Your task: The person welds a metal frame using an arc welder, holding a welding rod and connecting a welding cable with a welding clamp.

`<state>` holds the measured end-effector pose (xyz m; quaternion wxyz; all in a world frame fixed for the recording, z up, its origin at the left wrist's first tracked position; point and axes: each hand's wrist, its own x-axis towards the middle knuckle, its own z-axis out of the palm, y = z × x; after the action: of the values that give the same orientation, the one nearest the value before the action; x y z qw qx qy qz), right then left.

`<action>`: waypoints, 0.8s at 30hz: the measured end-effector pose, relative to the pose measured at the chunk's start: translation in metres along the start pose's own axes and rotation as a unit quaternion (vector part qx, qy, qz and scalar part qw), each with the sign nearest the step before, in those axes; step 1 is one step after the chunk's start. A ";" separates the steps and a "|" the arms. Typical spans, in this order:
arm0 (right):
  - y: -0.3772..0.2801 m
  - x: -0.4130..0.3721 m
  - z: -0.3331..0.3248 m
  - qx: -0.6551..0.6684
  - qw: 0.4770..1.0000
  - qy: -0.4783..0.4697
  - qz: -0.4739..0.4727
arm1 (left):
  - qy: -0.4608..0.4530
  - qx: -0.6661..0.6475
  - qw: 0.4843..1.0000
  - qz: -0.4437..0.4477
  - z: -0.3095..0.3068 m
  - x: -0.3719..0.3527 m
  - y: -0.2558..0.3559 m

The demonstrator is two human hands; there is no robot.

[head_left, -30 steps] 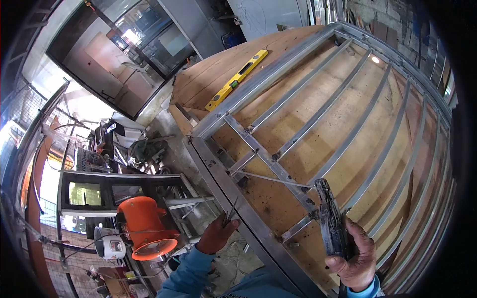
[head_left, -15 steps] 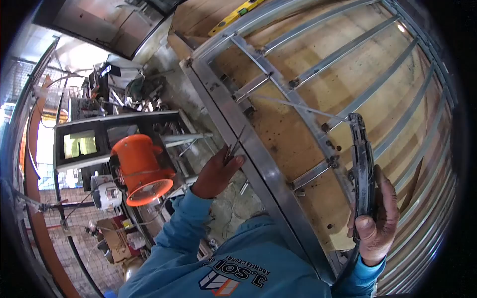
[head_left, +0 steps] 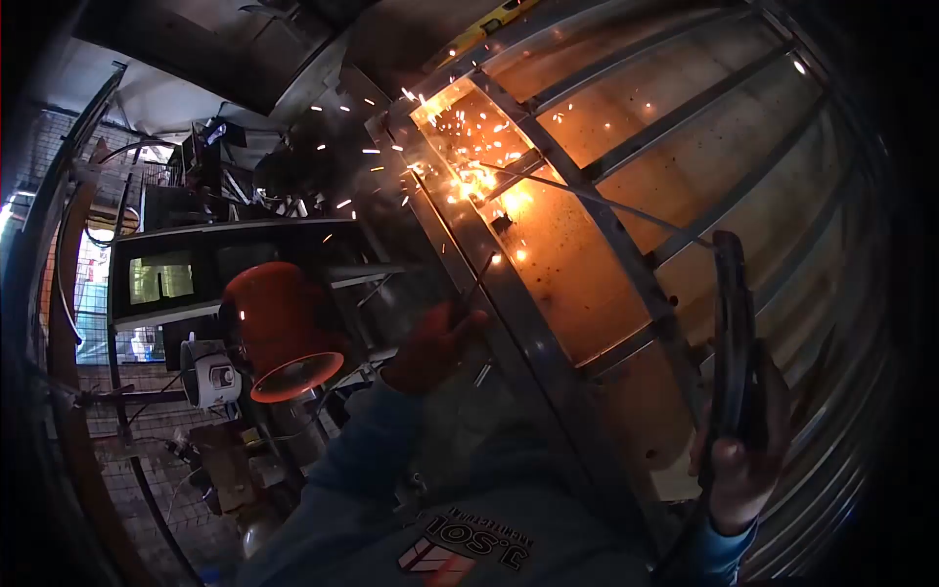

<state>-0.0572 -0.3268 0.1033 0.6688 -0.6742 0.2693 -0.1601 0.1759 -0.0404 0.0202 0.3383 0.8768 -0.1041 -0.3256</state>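
Observation:
My right hand (head_left: pixel 748 470) is wrapped round a black welding electrode holder (head_left: pixel 729 323). A long thin welding electrode (head_left: pixel 626 211) runs from its jaws to a joint of the metal frame (head_left: pixel 533 352). Bright light and flying sparks (head_left: pixel 479 181) burst from the electrode's far tip. At the frame's near edge, my left hand (head_left: pixel 435 347) is closed on a thin dark rod (head_left: pixel 479 279) that points up over the edge tube. Glare and shadow hide what the rod is and the fine detail of the joint.
An orange portable blower (head_left: pixel 284 328) stands left of my left arm, beside a white device (head_left: pixel 208 375). A yellow spirit level (head_left: pixel 489 27) lies at the frame's far side. Parallel metal bars (head_left: pixel 694 98) cross the board on the right.
An arc with sparks has flared up at the electrode tip, and the surroundings look darker. The electrode holder has shifted slightly right. My left hand stays at the frame edge.

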 end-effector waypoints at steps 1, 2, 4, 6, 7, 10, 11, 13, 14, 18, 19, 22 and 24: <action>0.000 -0.001 -0.002 0.005 1.000 0.003 -0.003 | -0.021 0.031 0.999 0.016 -0.002 0.003 0.004; 0.000 -0.002 -0.004 0.009 1.000 0.006 -0.005 | 0.002 0.058 0.994 0.094 0.001 0.008 -0.008; 0.008 -0.004 -0.007 -0.020 0.999 0.011 -0.032 | 0.029 0.078 0.976 0.203 0.008 0.017 -0.031; 0.024 -0.004 -0.009 -0.056 0.995 0.023 -0.083 | 0.017 0.034 0.975 0.221 0.007 0.012 -0.023; 0.025 -0.003 -0.009 -0.055 0.995 0.019 -0.080 | 0.003 0.010 0.982 0.191 0.004 0.007 -0.012; 0.029 -0.007 -0.007 -0.046 0.997 0.030 -0.062 | -0.029 -0.038 0.997 0.067 -0.003 -0.002 0.012; 0.027 -0.008 -0.005 -0.033 0.998 0.026 -0.046 | -0.020 -0.053 0.996 0.075 -0.002 -0.003 0.010; 0.015 -0.008 -0.003 0.001 1.000 0.005 -0.005 | -0.004 -0.083 0.992 0.090 0.001 -0.003 0.005; 0.009 -0.006 -0.001 0.018 1.000 -0.006 0.013 | 0.008 -0.139 0.983 0.116 0.007 -0.001 0.005; -0.002 -0.003 0.003 0.053 0.997 -0.024 0.050 | -0.019 -0.152 0.978 0.142 0.005 0.003 0.002; -0.002 -0.003 0.004 0.053 0.997 -0.022 0.046 | -0.027 -0.139 0.983 0.117 0.003 0.002 0.004; 0.001 -0.003 0.002 0.026 0.999 -0.010 0.016 | -0.037 -0.148 0.982 0.110 0.002 -0.001 0.010; 0.018 -0.006 -0.002 -0.018 0.999 0.029 -0.030 | -0.039 -0.170 0.977 0.126 0.003 -0.003 0.011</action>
<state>-0.0654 -0.3242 0.0863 0.6434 -0.6891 0.2709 -0.1945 0.1723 -0.0490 0.0274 0.5161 0.7732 -0.1696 -0.3270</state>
